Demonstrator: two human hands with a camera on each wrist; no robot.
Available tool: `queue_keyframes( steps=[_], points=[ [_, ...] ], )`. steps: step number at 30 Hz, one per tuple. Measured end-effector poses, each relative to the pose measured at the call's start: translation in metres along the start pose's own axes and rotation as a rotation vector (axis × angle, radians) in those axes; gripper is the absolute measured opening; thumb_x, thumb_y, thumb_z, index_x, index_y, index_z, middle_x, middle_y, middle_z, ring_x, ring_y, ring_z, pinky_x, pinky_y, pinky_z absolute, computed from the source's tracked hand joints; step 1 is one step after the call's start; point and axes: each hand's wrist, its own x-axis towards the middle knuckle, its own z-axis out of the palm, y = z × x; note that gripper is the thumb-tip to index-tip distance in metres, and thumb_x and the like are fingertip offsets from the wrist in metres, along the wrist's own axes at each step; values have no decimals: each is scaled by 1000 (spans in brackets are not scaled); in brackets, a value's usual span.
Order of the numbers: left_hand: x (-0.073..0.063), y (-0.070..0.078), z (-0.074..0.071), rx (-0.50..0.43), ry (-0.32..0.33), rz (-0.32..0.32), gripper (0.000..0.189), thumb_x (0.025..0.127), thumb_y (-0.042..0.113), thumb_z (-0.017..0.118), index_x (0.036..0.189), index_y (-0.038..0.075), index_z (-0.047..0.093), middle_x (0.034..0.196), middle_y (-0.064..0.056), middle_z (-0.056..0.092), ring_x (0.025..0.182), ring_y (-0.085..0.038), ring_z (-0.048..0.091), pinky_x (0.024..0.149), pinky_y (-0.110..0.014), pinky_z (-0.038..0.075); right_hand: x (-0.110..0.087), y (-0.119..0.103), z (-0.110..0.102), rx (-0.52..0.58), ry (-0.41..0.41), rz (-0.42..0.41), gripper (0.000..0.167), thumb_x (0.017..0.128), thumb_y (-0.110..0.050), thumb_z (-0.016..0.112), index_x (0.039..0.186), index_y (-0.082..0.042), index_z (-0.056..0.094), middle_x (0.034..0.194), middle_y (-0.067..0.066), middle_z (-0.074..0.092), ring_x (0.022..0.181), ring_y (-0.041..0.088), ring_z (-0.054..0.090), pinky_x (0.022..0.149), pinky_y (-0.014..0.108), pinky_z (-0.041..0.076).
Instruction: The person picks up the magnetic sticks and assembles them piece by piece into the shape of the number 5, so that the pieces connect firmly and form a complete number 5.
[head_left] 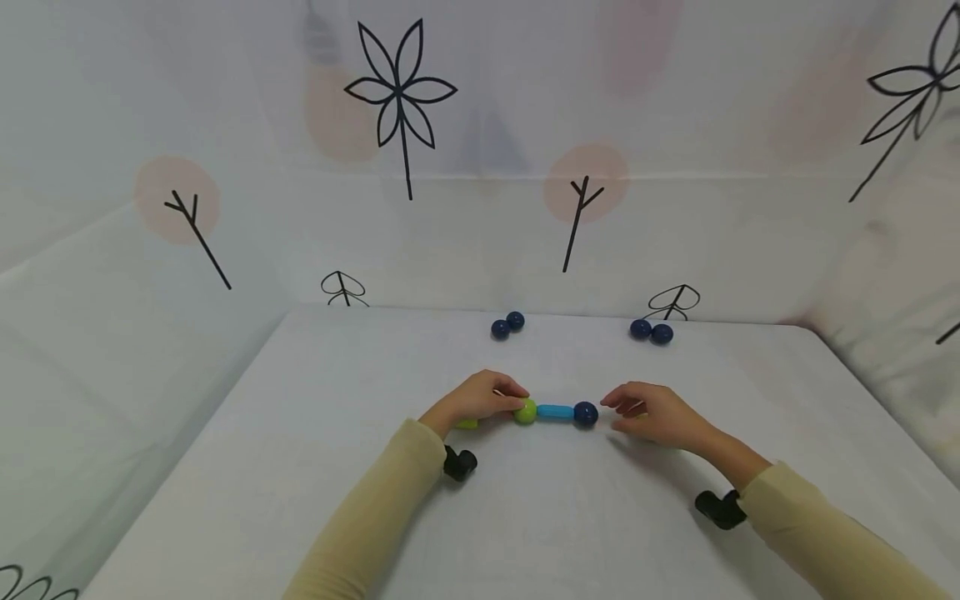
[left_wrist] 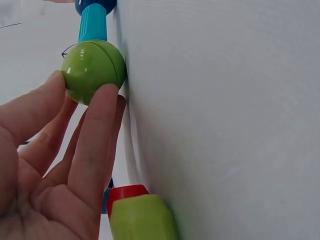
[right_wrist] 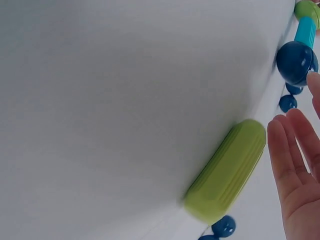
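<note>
Left forearm extends forward and inward; left hand forms a pinch between thumb and fingertips. Right forearm angles forward and inward; right hand faces the left, fingers slightly bent, thumb spaced apart

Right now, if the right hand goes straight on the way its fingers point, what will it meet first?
Most likely the dark blue ball on the end of the blue stick. The right hand points toward it across a small gap in the head view, though depth is unclear.
</note>
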Motion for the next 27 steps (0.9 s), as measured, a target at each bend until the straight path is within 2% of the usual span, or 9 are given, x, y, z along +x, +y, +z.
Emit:
queue_keyframes(
  steps=[8, 17, 27],
  points=[
    [0, 1, 2, -88, -10, -32, 20, 89, 17, 64, 107, 7, 68, 96, 1, 64, 85, -10, 58, 75, -23, 49, -12, 5, -6, -33, 41, 31, 26, 81, -6, 71, 105, -3, 64, 100, 6, 63, 91, 22, 60, 80, 33, 51],
    [0, 1, 2, -94, 0, -30, 20, 91, 18, 62, 108, 9, 68, 100, 2, 62, 88, -11, 57, 77, -25, 49, -23, 5, -10, -27, 68, 67, 26, 80, -7, 72, 104, -3, 65, 100, 6, 64, 91, 23, 60, 79, 34, 51],
    [2, 0, 3, -42, 7, -14, 20, 90, 19, 63, 109, 12, 68, 102, 4, 63, 90, -9, 56, 79, -24, 47, -31, 11, -13, -62, 104, 101, 24, 80, -5, 71, 103, -3, 65, 98, 4, 64, 90, 24, 60, 77, 36, 51]
  ],
)
